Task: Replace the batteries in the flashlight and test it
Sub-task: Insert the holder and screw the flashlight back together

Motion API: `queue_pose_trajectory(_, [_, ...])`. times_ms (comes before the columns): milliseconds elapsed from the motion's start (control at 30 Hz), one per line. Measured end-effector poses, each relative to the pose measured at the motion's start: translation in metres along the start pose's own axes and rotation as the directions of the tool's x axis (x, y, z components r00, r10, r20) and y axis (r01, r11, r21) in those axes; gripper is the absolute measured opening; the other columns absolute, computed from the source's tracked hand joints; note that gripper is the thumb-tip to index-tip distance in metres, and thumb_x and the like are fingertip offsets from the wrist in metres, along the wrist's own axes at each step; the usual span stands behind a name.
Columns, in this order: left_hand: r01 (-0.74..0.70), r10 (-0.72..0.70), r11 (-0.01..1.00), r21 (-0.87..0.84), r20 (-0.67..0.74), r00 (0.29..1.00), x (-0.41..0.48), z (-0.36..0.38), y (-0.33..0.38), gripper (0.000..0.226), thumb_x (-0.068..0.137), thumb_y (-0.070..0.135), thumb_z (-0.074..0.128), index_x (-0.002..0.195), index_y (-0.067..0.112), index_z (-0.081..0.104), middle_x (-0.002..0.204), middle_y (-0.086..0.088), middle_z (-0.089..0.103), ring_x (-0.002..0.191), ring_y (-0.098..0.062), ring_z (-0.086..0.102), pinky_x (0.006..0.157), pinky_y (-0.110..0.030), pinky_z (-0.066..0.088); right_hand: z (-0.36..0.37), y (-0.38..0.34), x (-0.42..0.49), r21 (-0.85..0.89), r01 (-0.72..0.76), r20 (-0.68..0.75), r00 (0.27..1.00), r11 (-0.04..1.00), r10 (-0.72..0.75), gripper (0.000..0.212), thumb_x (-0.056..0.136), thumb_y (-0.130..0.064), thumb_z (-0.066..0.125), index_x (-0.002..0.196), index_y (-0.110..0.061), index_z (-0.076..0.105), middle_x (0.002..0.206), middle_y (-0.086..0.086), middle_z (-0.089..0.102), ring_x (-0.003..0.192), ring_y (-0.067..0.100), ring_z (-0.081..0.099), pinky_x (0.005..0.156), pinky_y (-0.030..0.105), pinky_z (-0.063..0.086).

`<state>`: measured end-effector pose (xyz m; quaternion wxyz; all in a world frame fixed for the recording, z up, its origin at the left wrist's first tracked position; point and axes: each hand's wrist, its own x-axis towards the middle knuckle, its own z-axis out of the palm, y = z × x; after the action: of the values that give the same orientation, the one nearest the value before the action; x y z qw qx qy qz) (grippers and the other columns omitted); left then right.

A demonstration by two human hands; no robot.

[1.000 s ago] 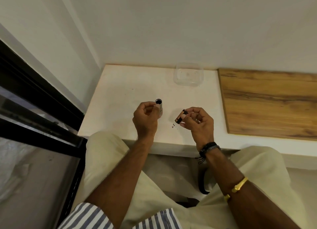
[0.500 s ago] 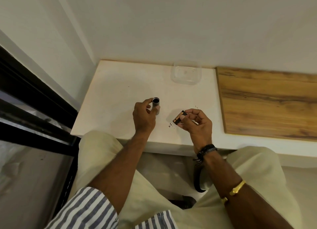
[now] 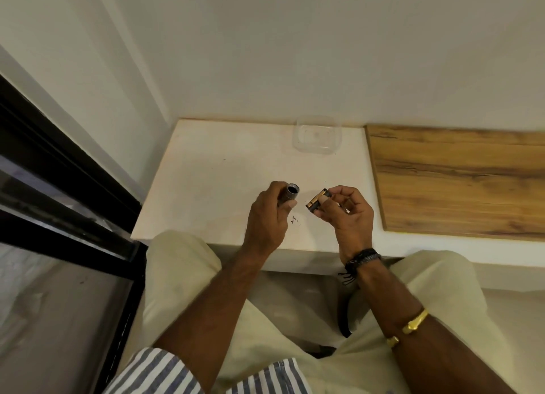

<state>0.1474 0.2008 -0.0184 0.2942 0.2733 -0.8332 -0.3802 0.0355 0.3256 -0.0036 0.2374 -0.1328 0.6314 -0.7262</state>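
Currently both hands are up over the white table [image 3: 224, 187], centre of frame.

Left hand [image 3: 267, 216]: fingers curled round a dark grey cylindrical metal flashlight tube [image 3: 290, 194]. Only a short stub shows above the fist. Its open mouth faces up and a little to the right. The bore looks dark, and I cannot tell whether anything sits inside.

Right hand [image 3: 351, 216]: thumb and forefinger pinch a short black-and-gold cylindrical battery piece [image 3: 316, 202], with the other fingers loosely curled behind it. Single cell or cartridge of cells: too small to tell.

Key relation: the battery piece lies just right of the tube mouth, near but apart, with a strip of table showing between them. Its long axis runs from lower left to upper right in frame. The lower-left end is free and points roughly toward the tube, a little below the mouth. The tube's axis rises more steeply out of the fist, so the two axes are not in line.

Judgement: the step in hand is loading. The next move likely needs the right hand to bring the free end up to the mouth and square it with the bore while the left holds steady. Polarity marks unreadable.

Elsewhere: clear square plastic container [image 3: 317, 134] at the table's back edge, upper centre; wood-grain board [image 3: 457, 181] at right; a few dark specks [image 3: 295, 220] on the table below the hands.
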Motion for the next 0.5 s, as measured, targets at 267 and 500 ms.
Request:
queue_pose_trajectory(267, [-0.057, 0.047, 0.993, 0.101, 0.103, 0.994, -0.0096, 0.0060, -0.0013, 0.030, 0.096, 0.020, 0.064, 0.125, 0.013, 0.060, 0.112, -0.005, 0.069, 0.097, -0.021, 0.056, 0.081, -0.038, 0.052, -0.0008, -0.0078, -0.0047, -0.066, 0.147, -0.099, 0.983, 0.987, -0.153, 0.019, 0.088, -0.003, 0.077, 0.102, -0.009, 0.067, 0.086, -0.010, 0.076, 0.082, 0.023, 0.078, 0.075, 0.039, 0.065])
queue_pose_trajectory(500, [-0.093, 0.079, 0.990, 0.109, 0.124, 0.989, -0.0115, 0.0040, 0.0024, 0.032, 0.094, 0.020, 0.067, 0.124, 0.012, 0.061, 0.113, -0.005, 0.069, 0.097, -0.021, 0.056, 0.081, -0.034, 0.051, 0.0026, -0.0018, -0.0071, -0.223, 0.189, -0.069, 0.976, 0.956, -0.209, 0.022, 0.086, -0.012, 0.081, 0.104, -0.010, 0.069, 0.097, 0.003, 0.076, 0.085, 0.021, 0.077, 0.080, 0.047, 0.065])
